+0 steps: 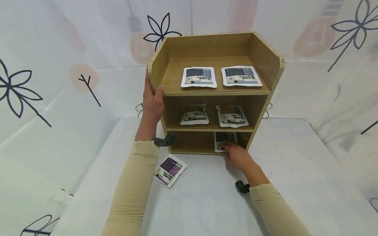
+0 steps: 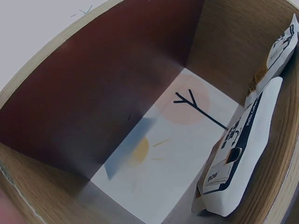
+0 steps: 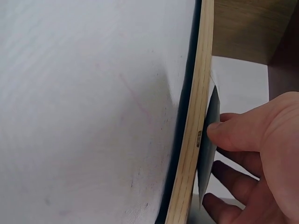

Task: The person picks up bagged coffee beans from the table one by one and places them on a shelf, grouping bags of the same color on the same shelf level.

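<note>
Right hand: the right hand (image 1: 236, 154) is placed at the near edge of the bottom compartment of the shelf (image 1: 215, 46), right of centre; the fingers are curled onto a sachet (image 1: 222, 139), which is pinched between thumb and fingers in the right wrist view.
Sachet position: the sachet (image 3: 207, 154) lies in the bottom compartment, on its right side, directly beyond the hand and touching it.
Left hand: the left hand (image 1: 153, 100) is clamped on the left side panel of the shelf, thumb on the front edge near the top board.
Hidden parts: the near part of the sachet is covered by the fingers; its print cannot be read. In the right wrist view only its dark edge is seen, beside the wooden edge (image 3: 194, 140). The left hand is not shown in the left wrist view.
Sachet appearance: flat, white-bordered, with a dark panel.
Other sachets: two lie on the top board (image 1: 199, 77), two on the middle board (image 1: 194, 114), and one with a purple panel (image 1: 170, 169) lies on the table (image 1: 295, 170), near the left forearm.
</note>
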`<state>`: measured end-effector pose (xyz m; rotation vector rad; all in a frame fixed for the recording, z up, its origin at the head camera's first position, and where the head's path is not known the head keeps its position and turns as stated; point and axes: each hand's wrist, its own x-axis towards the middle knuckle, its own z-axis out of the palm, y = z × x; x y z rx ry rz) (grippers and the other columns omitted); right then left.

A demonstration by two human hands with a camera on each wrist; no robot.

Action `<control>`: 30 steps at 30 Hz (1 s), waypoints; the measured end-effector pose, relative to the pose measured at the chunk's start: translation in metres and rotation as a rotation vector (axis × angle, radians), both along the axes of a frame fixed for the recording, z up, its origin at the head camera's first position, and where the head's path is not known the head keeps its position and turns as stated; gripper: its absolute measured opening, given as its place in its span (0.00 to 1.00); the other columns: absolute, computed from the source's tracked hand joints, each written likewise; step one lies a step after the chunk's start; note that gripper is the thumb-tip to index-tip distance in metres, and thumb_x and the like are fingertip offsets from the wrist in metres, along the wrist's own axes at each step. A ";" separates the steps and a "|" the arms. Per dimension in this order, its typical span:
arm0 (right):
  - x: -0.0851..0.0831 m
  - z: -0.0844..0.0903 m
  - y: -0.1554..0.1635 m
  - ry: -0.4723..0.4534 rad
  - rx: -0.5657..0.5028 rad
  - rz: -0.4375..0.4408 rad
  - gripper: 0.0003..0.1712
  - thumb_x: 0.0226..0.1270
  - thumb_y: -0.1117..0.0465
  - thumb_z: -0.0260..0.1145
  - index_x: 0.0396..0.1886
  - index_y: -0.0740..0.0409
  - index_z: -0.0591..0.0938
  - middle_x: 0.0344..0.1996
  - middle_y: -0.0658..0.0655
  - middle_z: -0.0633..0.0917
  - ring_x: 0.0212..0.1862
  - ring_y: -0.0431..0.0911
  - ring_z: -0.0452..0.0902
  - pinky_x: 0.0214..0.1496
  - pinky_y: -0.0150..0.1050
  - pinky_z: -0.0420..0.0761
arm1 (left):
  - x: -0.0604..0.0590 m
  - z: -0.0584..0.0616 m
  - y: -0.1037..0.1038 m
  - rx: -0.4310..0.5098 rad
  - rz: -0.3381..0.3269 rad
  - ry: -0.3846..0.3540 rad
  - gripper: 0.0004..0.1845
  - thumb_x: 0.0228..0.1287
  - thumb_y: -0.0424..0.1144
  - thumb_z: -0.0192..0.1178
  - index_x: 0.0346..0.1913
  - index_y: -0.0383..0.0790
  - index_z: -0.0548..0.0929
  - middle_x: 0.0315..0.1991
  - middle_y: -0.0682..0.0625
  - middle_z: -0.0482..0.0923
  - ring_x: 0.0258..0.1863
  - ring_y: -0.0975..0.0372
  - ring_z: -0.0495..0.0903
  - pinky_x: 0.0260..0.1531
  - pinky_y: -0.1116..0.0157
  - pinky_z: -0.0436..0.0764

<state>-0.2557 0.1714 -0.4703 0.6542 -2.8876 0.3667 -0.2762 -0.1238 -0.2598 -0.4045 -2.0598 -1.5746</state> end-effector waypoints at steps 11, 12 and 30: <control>0.002 0.002 -0.004 0.030 0.011 0.002 0.22 0.64 0.68 0.62 0.58 0.65 0.79 0.61 0.66 0.77 0.61 0.61 0.74 0.60 0.54 0.75 | 0.002 0.002 0.002 -0.001 -0.001 0.012 0.35 0.72 0.35 0.40 0.78 0.51 0.42 0.74 0.50 0.54 0.70 0.62 0.59 0.72 0.60 0.56; 0.003 0.003 -0.004 0.035 0.008 0.001 0.22 0.64 0.68 0.62 0.58 0.65 0.79 0.60 0.66 0.77 0.61 0.61 0.74 0.60 0.54 0.74 | 0.002 0.002 0.002 0.001 -0.002 0.014 0.35 0.72 0.34 0.40 0.78 0.50 0.42 0.74 0.49 0.54 0.70 0.62 0.59 0.72 0.60 0.56; 0.013 0.007 -0.028 0.029 -0.053 0.033 0.23 0.64 0.65 0.63 0.59 0.61 0.79 0.60 0.65 0.77 0.60 0.61 0.74 0.59 0.57 0.74 | -0.004 -0.002 -0.001 0.008 0.009 -0.024 0.35 0.73 0.36 0.41 0.78 0.55 0.42 0.74 0.53 0.54 0.70 0.63 0.59 0.72 0.59 0.56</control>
